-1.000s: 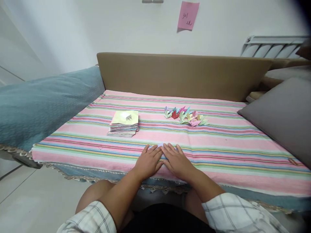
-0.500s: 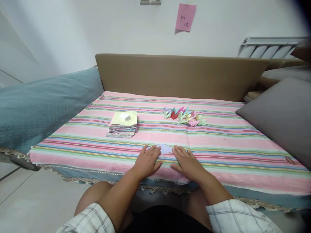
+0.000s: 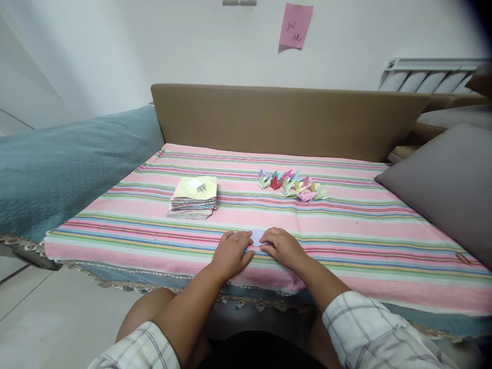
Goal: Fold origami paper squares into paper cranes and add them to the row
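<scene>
A small piece of pale lilac paper (image 3: 257, 238), folded, lies on the striped cloth between my hands. My left hand (image 3: 232, 252) is at its left end, fingers bent and thumb by its lower edge. At the right end my right hand (image 3: 283, 247) pinches the paper between thumb and curled fingers. The hands cover both ends of the paper. Behind them to the left stands a stack of paper sheets (image 3: 192, 205) with a white plug adapter (image 3: 197, 185) on top. Several folded paper cranes (image 3: 294, 185) in mixed colours sit close together further back.
The striped cloth (image 3: 126, 205) covers the sofa seat, its front edge just before my knees. A brown backrest (image 3: 284, 120) rises behind. A blue-covered armrest (image 3: 84, 154) is on the left, a grey cushion (image 3: 449, 174) on the right. A small brownish object (image 3: 463, 258) lies at far right.
Both hands lay flat over the paper, then my right hand slid rightward and uncovered its middle. Now the fingers of both hands are curled at the paper's ends.
</scene>
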